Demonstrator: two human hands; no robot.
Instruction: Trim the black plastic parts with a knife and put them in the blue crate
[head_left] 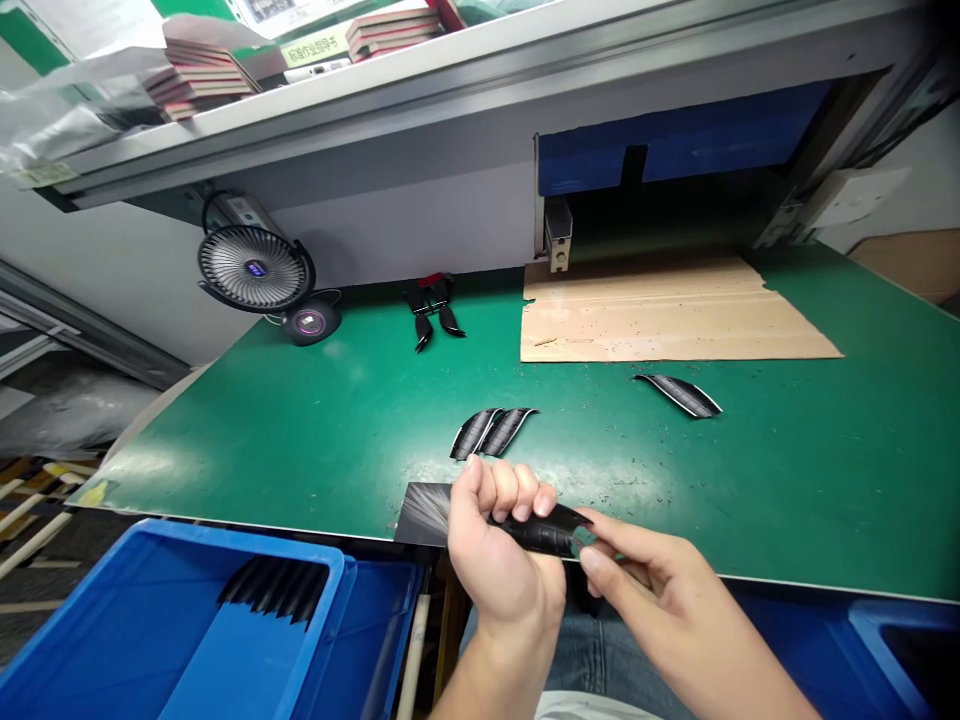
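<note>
Black piece (541, 533) within left fingers (506, 487)

The left hand (499, 560) and right hand (667, 590) are bare, as are the forearms (750, 675) where they show — below them, faded blue denim (581, 655) with creases — and at the bottom edge, a curve of white cloth (592, 706).

Two hands (499, 560), three white-edged pieces (681, 396), one fan (256, 268)
</note>
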